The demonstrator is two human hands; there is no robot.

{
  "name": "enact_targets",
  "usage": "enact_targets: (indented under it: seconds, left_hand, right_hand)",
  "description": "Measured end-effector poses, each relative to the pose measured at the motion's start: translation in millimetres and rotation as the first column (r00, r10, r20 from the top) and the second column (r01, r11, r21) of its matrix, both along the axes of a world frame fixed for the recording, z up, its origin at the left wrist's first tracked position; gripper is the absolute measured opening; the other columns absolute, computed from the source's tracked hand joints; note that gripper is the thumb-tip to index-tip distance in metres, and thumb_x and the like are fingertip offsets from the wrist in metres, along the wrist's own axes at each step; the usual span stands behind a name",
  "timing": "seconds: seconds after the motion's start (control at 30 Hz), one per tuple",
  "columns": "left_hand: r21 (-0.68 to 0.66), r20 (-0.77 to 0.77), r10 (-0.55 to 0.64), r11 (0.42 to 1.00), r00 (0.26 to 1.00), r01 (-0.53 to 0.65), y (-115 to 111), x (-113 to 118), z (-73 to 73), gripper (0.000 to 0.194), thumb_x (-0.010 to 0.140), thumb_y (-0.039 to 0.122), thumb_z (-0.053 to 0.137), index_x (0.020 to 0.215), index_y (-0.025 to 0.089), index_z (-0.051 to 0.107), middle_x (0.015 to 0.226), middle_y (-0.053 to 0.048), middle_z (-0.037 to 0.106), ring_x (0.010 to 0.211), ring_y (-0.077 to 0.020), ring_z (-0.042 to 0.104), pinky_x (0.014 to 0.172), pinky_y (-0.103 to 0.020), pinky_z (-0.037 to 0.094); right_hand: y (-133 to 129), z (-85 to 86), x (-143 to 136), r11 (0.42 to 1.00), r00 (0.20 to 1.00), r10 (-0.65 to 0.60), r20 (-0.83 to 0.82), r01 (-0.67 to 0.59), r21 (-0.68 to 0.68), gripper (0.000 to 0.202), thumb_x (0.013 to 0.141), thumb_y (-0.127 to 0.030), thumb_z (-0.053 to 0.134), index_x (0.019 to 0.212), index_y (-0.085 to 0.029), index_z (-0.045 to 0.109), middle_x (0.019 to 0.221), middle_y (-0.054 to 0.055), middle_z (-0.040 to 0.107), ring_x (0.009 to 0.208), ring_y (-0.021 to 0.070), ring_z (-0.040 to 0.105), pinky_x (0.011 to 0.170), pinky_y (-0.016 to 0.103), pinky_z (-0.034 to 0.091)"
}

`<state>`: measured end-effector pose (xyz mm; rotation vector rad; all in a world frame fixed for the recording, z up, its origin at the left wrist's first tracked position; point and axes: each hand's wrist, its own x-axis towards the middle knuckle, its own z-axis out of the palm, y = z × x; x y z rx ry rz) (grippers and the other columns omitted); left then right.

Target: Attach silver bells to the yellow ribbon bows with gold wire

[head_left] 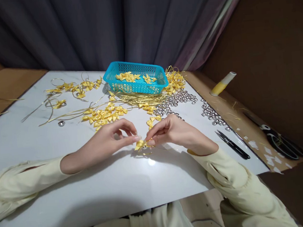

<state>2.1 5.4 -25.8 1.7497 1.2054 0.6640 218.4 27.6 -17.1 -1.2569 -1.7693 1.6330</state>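
My left hand [117, 136] pinches the left side of a small yellow ribbon bow [139, 144] between thumb and fingertips. On its other side, the thumb and forefinger of my right hand [166, 131] are pressed together at the bow, where a thin gold cord seems to run. A silvery bead shows just under the bow, partly covered by my fingers. Just beyond my hands lie a heap of yellow bows [105, 115] and a bundle of gold cords [139, 98]. Silver beads [182, 98] are scattered behind my right hand.
A turquoise basket [135, 90] holding yellow bows stands at the back. Corded bows [65, 86] lie back left. On the right are black snips [232, 145], large scissors [281, 143], a yellow-and-white tube [223, 84] and paper scraps. A single bead [61, 123] lies left.
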Motion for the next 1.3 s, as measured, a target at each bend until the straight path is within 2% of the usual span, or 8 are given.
enact_targets:
  seconds: [0.1, 0.2, 0.6, 0.8, 0.97, 1.1, 1.2, 1.3]
  left_hand:
    - [-0.236, 0.088, -0.122, 0.962, 0.989, 0.14, 2.1, 4.3, -6.2, 0.026, 0.083, 0.045, 0.061, 0.088, 0.02, 0.063, 0.076, 0.0, 0.069, 0.071, -0.017, 0.062, 0.065, -0.025, 0.046]
    - [-0.335, 0.14, -0.198, 0.913, 0.97, 0.235, 1.0, 6.3, -10.0, 0.028, 0.086, 0.044, 0.056, 0.082, 0.018, 0.066, 0.071, -0.002, 0.071, 0.068, -0.0169, 0.063, 0.065, -0.025, 0.047]
    - [0.035, -0.078, -0.057, 0.998, 0.995, 0.06, 15.5, 0.4, -36.6, 0.03, 0.087, 0.042, 0.05, 0.073, 0.017, 0.06, 0.062, 0.002, 0.059, 0.059, -0.0137, 0.051, 0.058, -0.024, 0.036]
    - [0.061, -0.109, -0.077, 0.995, 0.991, 0.084, 17.9, 3.1, -38.6, 0.032, 0.088, 0.043, 0.046, 0.077, 0.017, 0.059, 0.058, 0.003, 0.055, 0.054, -0.0127, 0.047, 0.056, -0.024, 0.033]
    - [0.165, 0.026, 0.106, 0.98, 0.994, -0.108, 15.8, 3.9, -38.3, 0.028, 0.086, 0.042, 0.051, 0.096, 0.017, 0.059, 0.055, 0.007, 0.044, 0.052, -0.0126, 0.042, 0.052, -0.022, 0.033]
    - [0.167, 0.153, 0.183, 0.964, 0.971, -0.207, -17.7, -11.7, -23.8, 0.027, 0.085, 0.042, 0.055, 0.084, 0.018, 0.068, 0.074, -0.003, 0.065, 0.069, -0.0171, 0.056, 0.064, -0.024, 0.044]
    - [-0.059, 0.152, 0.17, 0.985, 0.974, -0.162, -61.8, -23.5, -12.0, 0.032, 0.085, 0.046, 0.057, 0.089, 0.02, 0.075, 0.085, -0.006, 0.072, 0.076, -0.0199, 0.061, 0.067, -0.024, 0.047]
    - [-0.172, 0.171, 0.168, 0.975, 0.971, -0.139, -95.3, -22.5, -5.2, 0.037, 0.083, 0.049, 0.059, 0.103, 0.023, 0.076, 0.069, -0.003, 0.067, 0.063, -0.018, 0.056, 0.056, -0.024, 0.045]
  right_hand:
    - [-0.4, -0.3, -0.6, 1.0, 1.0, 0.01, -0.023, -0.011, -0.017, 0.01, 0.059, -0.014, 0.074, 0.068, -0.015, 0.076, 0.058, 0.0, 0.068, 0.055, 0.0103, 0.057, 0.055, 0.024, 0.043]
    - [0.8, -3.0, -1.8, 0.998, 0.999, 0.046, -0.026, -0.047, -0.039, 0.008, 0.059, -0.016, 0.075, 0.067, -0.015, 0.073, 0.059, -0.001, 0.067, 0.057, 0.011, 0.058, 0.058, 0.025, 0.045]
    - [18.7, -25.3, 4.7, 0.978, 0.996, 0.019, -0.085, -0.036, -0.204, 0.05, 0.053, -0.007, 0.078, 0.097, -0.017, 0.058, 0.066, -0.003, 0.069, 0.062, 0.0134, 0.065, 0.069, 0.028, 0.052]
    - [24.8, -15.9, 16.5, 0.985, 0.995, -0.013, -0.097, -0.004, -0.171, 0.041, 0.055, -0.012, 0.078, 0.093, -0.012, 0.063, 0.061, 0.001, 0.071, 0.051, 0.0135, 0.063, 0.059, 0.029, 0.052]
    - [12.1, 6.6, 18.3, 0.989, 0.971, -0.147, -0.187, 0.15, 0.005, 0.044, 0.063, -0.023, 0.079, 0.104, -0.016, 0.066, 0.07, 0.001, 0.073, 0.059, 0.0137, 0.067, 0.063, 0.029, 0.053]
    - [-35.9, 15.4, 14.6, 0.938, 0.975, -0.169, -0.145, 0.204, 0.279, 0.031, 0.076, -0.026, 0.072, 0.106, -0.02, 0.07, 0.079, 0.005, 0.076, 0.062, 0.0195, 0.071, 0.062, 0.034, 0.056]
    - [-77.2, 5.5, 3.5, 0.757, 0.982, -0.146, -0.119, 0.189, 0.626, 0.023, 0.082, -0.019, 0.067, 0.102, -0.028, 0.073, 0.081, 0.004, 0.077, 0.07, 0.0223, 0.072, 0.069, 0.035, 0.057]
    - [-100.2, -9.6, -20.5, 0.631, 0.999, -0.006, -0.047, 0.04, 0.775, 0.022, 0.086, -0.015, 0.057, 0.099, -0.023, 0.073, 0.075, 0.009, 0.073, 0.065, 0.0215, 0.068, 0.056, 0.032, 0.054]
